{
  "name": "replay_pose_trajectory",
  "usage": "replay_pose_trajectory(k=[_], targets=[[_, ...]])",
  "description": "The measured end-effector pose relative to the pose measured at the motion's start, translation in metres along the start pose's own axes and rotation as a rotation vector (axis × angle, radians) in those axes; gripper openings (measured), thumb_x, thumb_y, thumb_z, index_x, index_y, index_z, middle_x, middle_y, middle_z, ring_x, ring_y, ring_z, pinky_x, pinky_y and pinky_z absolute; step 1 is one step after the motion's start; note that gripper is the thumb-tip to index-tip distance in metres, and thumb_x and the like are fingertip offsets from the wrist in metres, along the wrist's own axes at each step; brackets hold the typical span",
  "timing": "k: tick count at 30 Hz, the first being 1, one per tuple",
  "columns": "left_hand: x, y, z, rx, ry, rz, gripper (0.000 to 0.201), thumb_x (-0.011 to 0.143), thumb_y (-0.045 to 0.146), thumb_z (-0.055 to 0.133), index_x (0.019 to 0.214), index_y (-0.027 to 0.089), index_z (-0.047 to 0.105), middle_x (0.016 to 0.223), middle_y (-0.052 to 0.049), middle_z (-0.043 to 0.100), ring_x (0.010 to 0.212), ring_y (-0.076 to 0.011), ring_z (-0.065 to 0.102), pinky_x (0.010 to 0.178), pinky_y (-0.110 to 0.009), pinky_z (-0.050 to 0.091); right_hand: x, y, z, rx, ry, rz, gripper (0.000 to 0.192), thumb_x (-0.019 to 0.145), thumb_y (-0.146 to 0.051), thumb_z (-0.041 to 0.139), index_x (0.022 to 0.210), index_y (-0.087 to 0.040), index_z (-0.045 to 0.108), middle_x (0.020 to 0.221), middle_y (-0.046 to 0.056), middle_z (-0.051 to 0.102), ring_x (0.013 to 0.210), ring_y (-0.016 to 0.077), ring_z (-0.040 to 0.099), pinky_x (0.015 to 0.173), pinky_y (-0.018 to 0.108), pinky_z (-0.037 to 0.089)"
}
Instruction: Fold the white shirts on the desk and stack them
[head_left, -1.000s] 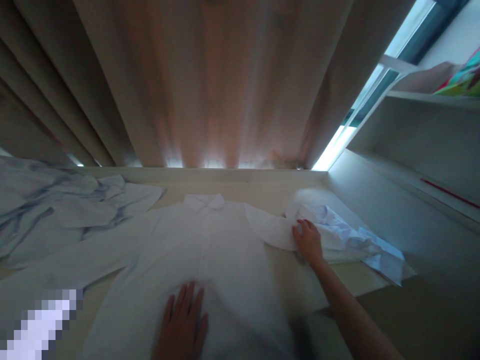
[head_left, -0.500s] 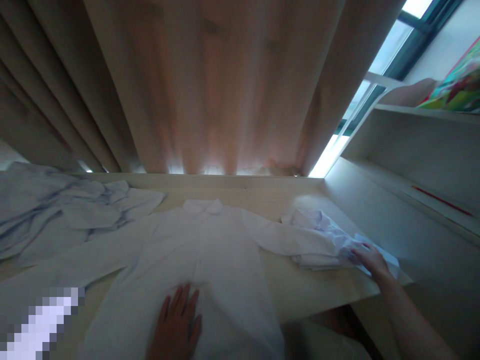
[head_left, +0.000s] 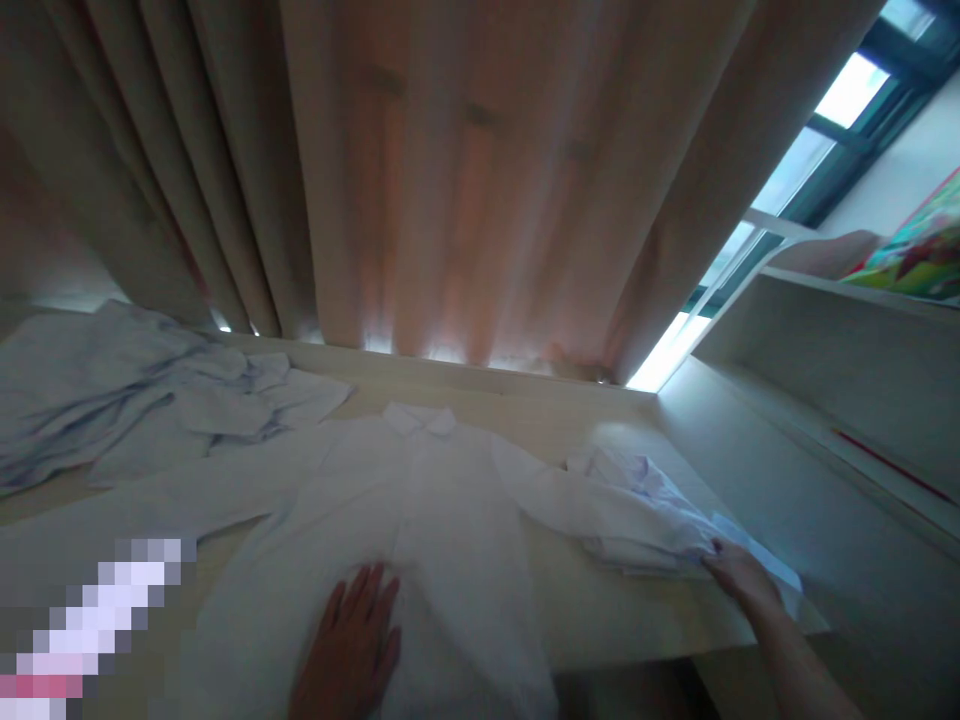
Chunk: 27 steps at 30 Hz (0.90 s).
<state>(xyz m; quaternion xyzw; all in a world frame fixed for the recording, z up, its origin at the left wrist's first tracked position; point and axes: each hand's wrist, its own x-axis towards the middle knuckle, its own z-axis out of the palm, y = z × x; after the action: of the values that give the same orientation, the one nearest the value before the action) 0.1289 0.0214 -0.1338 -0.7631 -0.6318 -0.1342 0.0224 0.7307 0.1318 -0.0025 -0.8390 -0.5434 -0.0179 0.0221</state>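
A white long-sleeved shirt (head_left: 457, 520) lies spread face up on the pale table, its collar toward the curtain and both sleeves stretched outward. My left hand (head_left: 349, 640) rests flat on the lower front of the shirt, fingers extended. At the far end of the right-hand sleeve, my right hand (head_left: 742, 580) pinches the cuff between thumb and fingers. That sleeve lies across a stack of folded white clothes (head_left: 619, 462), which it partly hides. The shirt's bottom edge runs out of view.
Crumpled white clothes (head_left: 157, 375) are heaped at the left. A brown curtain (head_left: 465, 220) hangs behind the table (head_left: 517, 405). On the right stands a shelf unit (head_left: 795, 400) with a red pencil-like stick and a colourful item. A pixelated patch covers the lower left.
My right hand has closed on the cuff, and the sleeve looks straighter. The left hand stays flat on the shirt. The camera view has tilted slightly.
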Motion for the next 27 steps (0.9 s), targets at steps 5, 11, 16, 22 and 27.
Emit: replay_pose_trajectory(k=[5, 11, 16, 22, 27], targets=[[0.001, -0.001, 0.0, 0.009, 0.024, 0.028, 0.05, 0.085, 0.036, 0.04, 0.133, 0.026, 0.045, 0.144, -0.007, 0.04, 0.134, -0.0264, 0.033, 0.111, -0.048, 0.019, -0.001, 0.004, -0.041, 0.128, 0.033, 0.147, 0.043, 0.071, -0.042, 0.041, 0.091, -0.012, 0.066, 0.087, 0.017, 0.069, 0.077, 0.03, 0.065, 0.063, 0.036, 0.048], [0.0, -0.001, 0.002, -0.031, 0.03, 0.036, 0.051, 0.083, 0.037, 0.041, 0.132, 0.026, 0.046, 0.142, -0.007, 0.043, 0.132, -0.0276, 0.035, 0.11, -0.05, 0.017, -0.023, -0.014, -0.11, 0.24, 0.165, 0.106, 0.048, 0.07, -0.045, 0.039, 0.096, -0.012, 0.063, 0.085, 0.018, 0.068, 0.071, 0.0278, 0.064, 0.06, 0.035, 0.046], [0.0, 0.0, -0.003, -0.042, 0.024, 0.037, 0.051, 0.084, 0.038, 0.038, 0.132, 0.023, 0.047, 0.142, -0.009, 0.043, 0.133, -0.0283, 0.034, 0.11, -0.049, 0.018, -0.072, -0.033, -0.111, 0.353, 0.288, -0.001, 0.05, 0.072, -0.05, 0.036, 0.101, -0.017, 0.06, 0.082, 0.011, 0.067, 0.073, 0.0267, 0.064, 0.063, 0.037, 0.048], [0.0, 0.005, -0.017, -0.044, 0.011, 0.008, 0.051, 0.084, 0.036, 0.038, 0.131, 0.022, 0.048, 0.143, -0.009, 0.041, 0.133, -0.0278, 0.034, 0.11, -0.049, 0.021, -0.14, -0.01, 0.0, 0.401, 0.241, -0.124, 0.042, 0.068, -0.049, 0.038, 0.091, -0.021, 0.059, 0.096, 0.013, 0.066, 0.094, 0.0315, 0.062, 0.084, 0.044, 0.048], [0.0, 0.008, -0.024, -0.015, -0.028, 0.018, 0.05, 0.086, 0.035, 0.035, 0.132, 0.022, 0.047, 0.142, -0.01, 0.042, 0.133, -0.0288, 0.034, 0.109, -0.05, 0.025, -0.165, 0.013, 0.074, 0.568, 0.007, 0.098, 0.049, 0.055, -0.058, 0.047, 0.09, -0.026, 0.057, 0.096, 0.012, 0.068, 0.096, 0.0352, 0.063, 0.085, 0.042, 0.05]])
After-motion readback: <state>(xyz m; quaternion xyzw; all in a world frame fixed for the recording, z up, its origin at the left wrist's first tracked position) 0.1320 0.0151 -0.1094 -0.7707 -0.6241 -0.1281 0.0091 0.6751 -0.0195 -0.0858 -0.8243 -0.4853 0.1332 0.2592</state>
